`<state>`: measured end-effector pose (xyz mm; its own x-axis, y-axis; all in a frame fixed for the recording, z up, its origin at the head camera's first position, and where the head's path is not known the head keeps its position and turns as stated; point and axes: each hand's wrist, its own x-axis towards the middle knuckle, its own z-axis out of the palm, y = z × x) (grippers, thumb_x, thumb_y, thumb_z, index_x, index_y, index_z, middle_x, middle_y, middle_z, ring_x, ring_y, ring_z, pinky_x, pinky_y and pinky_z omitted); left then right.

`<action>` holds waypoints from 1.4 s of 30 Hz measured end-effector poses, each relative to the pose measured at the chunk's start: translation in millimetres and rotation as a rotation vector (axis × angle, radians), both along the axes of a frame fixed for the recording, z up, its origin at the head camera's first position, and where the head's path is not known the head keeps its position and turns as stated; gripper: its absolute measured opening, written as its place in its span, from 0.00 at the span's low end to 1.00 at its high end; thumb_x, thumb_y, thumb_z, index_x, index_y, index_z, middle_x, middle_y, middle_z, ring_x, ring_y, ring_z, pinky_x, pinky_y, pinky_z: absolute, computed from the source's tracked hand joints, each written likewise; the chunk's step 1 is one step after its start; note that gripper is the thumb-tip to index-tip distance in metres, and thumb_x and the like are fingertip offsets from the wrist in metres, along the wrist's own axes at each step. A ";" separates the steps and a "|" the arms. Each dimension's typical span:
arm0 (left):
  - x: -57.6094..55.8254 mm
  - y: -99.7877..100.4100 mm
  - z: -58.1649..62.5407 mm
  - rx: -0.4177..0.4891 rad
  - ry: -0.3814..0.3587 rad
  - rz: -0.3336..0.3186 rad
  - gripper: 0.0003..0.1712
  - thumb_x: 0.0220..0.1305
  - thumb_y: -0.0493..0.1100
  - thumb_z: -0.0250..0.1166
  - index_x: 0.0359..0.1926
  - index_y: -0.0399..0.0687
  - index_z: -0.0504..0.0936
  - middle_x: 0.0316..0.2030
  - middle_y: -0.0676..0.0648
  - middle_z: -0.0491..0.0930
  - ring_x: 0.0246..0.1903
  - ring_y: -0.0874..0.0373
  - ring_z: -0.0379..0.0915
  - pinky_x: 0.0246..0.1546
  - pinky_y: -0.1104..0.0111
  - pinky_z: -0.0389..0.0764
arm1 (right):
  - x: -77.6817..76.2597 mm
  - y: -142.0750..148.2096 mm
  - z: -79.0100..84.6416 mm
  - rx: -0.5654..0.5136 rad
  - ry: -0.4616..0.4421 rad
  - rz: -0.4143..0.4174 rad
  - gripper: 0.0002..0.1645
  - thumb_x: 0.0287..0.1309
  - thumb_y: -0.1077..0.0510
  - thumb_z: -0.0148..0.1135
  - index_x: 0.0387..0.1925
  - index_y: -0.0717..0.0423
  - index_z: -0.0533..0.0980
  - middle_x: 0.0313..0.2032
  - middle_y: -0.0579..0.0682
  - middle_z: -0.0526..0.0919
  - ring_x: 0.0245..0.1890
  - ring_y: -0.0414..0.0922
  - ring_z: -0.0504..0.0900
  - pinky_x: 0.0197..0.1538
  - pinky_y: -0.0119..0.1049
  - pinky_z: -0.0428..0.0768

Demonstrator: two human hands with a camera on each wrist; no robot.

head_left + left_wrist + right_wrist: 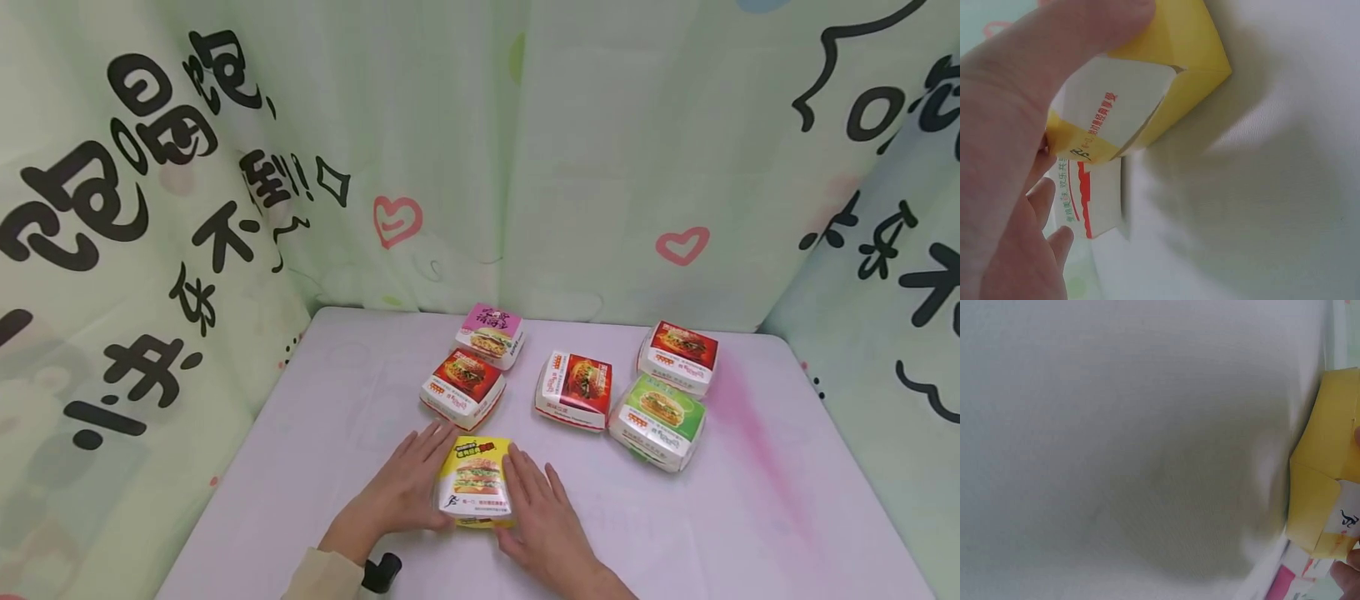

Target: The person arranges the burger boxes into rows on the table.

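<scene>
A yellow and white burger box (476,483) with a burger picture on its lid sits on the table, between my two hands. My left hand (408,479) lies along its left side, fingers stretched toward the back corner. In the left wrist view the thumb (1116,22) rests against the box's yellow wall. Along the right side lies my right hand (543,512), its fingers fairly straight and its thumb near the front corner. In the right wrist view only a few fingertips (1349,575) show at the edge beside the yellow box (1319,487).
Behind the left hand stand a red and white burger box (462,387) and a pink one (491,335). To the right are another red box (573,390), a green one (660,421) and a red one (678,357) behind it. A printed curtain (585,167) surrounds the table (360,367).
</scene>
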<state>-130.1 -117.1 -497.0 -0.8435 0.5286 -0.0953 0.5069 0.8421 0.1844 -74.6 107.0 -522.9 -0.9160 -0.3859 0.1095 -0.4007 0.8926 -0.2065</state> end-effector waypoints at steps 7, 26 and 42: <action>4.3 5.8 -2.4 0.001 0.012 0.030 0.68 0.32 0.71 0.66 0.70 0.50 0.42 0.70 0.51 0.43 0.69 0.55 0.37 0.67 0.54 0.48 | 2.6 -2.5 -2.5 0.002 0.005 -0.020 0.58 0.44 0.36 0.60 0.69 0.54 0.43 0.70 0.50 0.40 0.69 0.47 0.46 0.68 0.52 0.48; 4.2 18.9 9.9 0.123 0.037 0.070 0.64 0.37 0.84 0.45 0.70 0.54 0.43 0.70 0.54 0.41 0.69 0.57 0.36 0.67 0.54 0.49 | -2.6 20.1 2.6 -0.125 -0.060 -0.073 0.63 0.38 0.36 0.65 0.69 0.50 0.43 0.70 0.47 0.42 0.68 0.45 0.50 0.65 0.56 0.53; -3.0 47.5 18.1 0.175 0.023 0.013 0.58 0.44 0.79 0.48 0.70 0.60 0.37 0.70 0.56 0.40 0.69 0.59 0.34 0.67 0.55 0.50 | -10.6 59.8 10.0 -0.085 0.003 -0.190 0.59 0.39 0.35 0.64 0.68 0.54 0.50 0.69 0.51 0.48 0.68 0.47 0.50 0.66 0.56 0.51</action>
<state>-133.0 -69.6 -478.8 -0.8511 0.5248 0.0169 0.5023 0.8043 0.3175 -85.2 166.8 -512.9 -0.9711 -0.1955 0.1373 -0.2276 0.9318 -0.2828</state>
